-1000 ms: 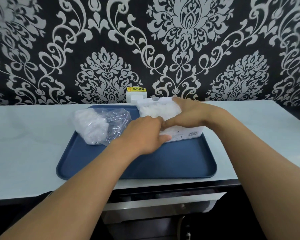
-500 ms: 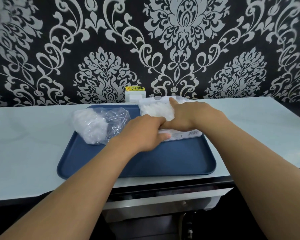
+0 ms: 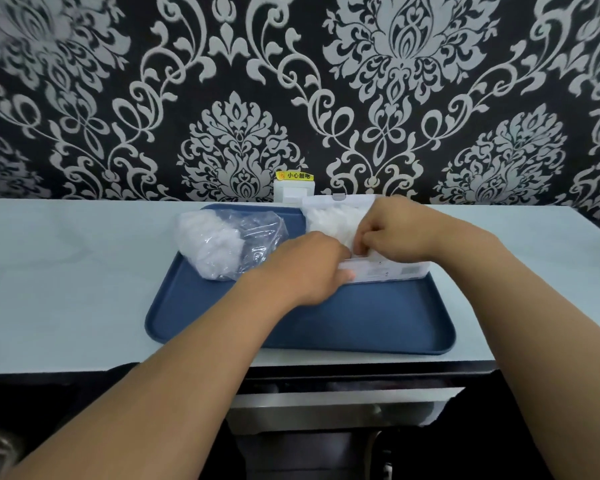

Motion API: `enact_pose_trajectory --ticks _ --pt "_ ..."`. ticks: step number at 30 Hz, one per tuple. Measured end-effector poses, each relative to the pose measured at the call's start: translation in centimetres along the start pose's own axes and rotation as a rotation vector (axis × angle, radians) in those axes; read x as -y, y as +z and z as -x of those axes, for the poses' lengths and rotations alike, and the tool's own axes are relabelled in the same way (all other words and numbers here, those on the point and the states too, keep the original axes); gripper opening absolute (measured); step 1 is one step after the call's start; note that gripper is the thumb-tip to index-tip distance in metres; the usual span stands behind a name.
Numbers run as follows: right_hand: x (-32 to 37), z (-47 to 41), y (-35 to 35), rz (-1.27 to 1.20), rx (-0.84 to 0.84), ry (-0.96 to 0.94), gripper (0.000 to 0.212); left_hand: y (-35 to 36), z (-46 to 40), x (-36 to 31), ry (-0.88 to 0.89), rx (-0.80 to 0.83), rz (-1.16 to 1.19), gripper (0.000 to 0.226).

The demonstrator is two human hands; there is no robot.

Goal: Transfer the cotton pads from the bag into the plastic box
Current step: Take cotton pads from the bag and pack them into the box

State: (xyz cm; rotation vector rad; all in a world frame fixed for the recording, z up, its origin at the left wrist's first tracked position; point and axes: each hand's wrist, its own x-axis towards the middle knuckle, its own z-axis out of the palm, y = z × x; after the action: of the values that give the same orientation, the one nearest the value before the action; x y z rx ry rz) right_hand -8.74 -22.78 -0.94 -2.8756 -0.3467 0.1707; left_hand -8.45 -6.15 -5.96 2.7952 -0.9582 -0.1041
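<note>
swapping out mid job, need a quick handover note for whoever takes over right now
Left hand: curled at the plastic box's near-left corner; grip unclear.
Right hand: fingers pinching at the cotton pads in the box.
Bag: on the blue tray, left of the box, with pads inside.
Done: part of the pads are in the box.
Left: move the bag's remaining pads over.
</note>
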Motion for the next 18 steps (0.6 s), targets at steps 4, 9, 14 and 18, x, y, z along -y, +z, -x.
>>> enact_pose_trajectory --ticks 4,9,14,18 --pt "2.9 0.2 -0.7 -0.189 -0.359 -0.153 0.024 -2.8 2.0 1.2 0.082 -0.175 0.233 0.017" --pt "7.0 0.1 0.6 -0.532 -0.229 -0.137 0.024 -7.1 7.2 6.6 -0.076 -0.882 0.618 0.008" --pt "9.2 -1.9 3.9 -0.328 -0.014 -0.114 0.035 -4.8 7.7 13.8 -0.618 -0.476 0.830 0.078" --pt "10.7 -2.7 4.7 -0.813 -0.115 0.130 0.024 -3.0 7.7 14.6 -0.612 -0.338 0.919 0.074"
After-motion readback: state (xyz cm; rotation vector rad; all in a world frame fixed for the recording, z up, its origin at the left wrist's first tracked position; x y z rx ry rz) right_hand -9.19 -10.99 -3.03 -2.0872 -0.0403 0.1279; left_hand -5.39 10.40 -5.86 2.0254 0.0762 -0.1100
